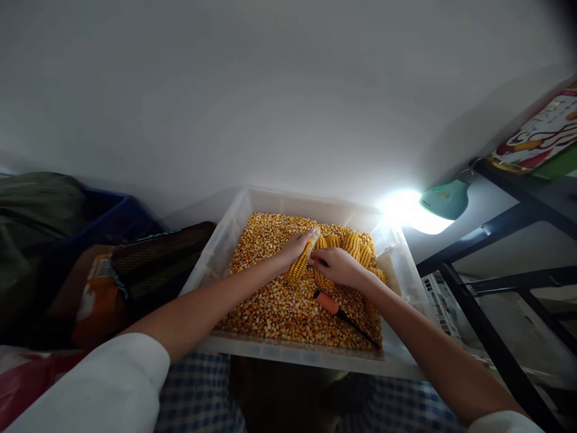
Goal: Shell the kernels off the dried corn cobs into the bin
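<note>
- My left hand (295, 245) curls around a corn cob (303, 260), fingers wrapped over its upper end, gripping it.
- The cob lies tilted, its lower end pointing back toward me, its top end under my left fingertips.
- My right hand (337, 266) sits just beside the left, closed down over the cob's right side, fingers bent and pressing on the kernels; I cannot tell whether it pinches anything loose.
- Both hands meet over the cob, touching or nearly so.
- Under both hands is a bed of loose kernels (274, 307) filling a clear tub (315, 356).
- Just beyond my right hand, more cobs (354, 243) lie on the kernels, side by side.
- Below my right wrist, toward me, a tool with an orange handle (326, 302) and a dark shaft rests on the kernels, untouched, its shaft pointing to the tub's near right corner.
- Past my right hand, outside the tub, a lamp (444, 201) with a green body shines brightly.
- Farther right of that hand stands a dark metal rack (505, 228) with a printed box (538, 135) on top.
- Left of my left arm sit a dark mesh bag (153, 261), an orange packet (97, 300) and a blue crate (108, 219).
- My sleeves (112, 385) are white, pushed up at the elbows.
- Beneath the tub, close to me, is checked cloth (198, 391).
</note>
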Available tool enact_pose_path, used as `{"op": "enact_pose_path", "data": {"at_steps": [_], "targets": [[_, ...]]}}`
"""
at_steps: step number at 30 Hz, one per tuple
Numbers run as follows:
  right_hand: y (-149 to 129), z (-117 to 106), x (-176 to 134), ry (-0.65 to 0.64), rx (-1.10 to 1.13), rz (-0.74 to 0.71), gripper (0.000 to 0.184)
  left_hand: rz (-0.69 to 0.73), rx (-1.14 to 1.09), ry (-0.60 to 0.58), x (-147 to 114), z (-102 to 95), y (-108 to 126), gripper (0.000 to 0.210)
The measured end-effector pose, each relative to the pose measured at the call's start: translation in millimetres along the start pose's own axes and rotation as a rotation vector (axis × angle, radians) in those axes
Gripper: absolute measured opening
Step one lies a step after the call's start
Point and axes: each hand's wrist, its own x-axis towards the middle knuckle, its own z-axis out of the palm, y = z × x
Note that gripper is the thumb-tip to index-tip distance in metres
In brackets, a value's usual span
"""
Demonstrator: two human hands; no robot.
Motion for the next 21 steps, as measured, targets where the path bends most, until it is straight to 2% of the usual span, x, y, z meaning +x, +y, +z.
{"op": "enact_pose_path", "data": {"at_steps": [9,13,21], "targets": [[-2.2,-3.8,-1.6,-0.075,-0.014,-0.007,0.024,-0.07,-0.015,-0.016,-3.4,3.2,-0.8,0.038],[-1.6,-5.5,-2.2,-0.093,-0.046,-0.021,0.027,-0.048,0.027,-0.007,-2.1,3.5,-3.8,0.036],[1.0,-1.1,-6.5,-0.19,-0.123,-0.022,0.031,-0.079,0.057,-0.071,-6.2,9.6,-6.0,0.038]]}}
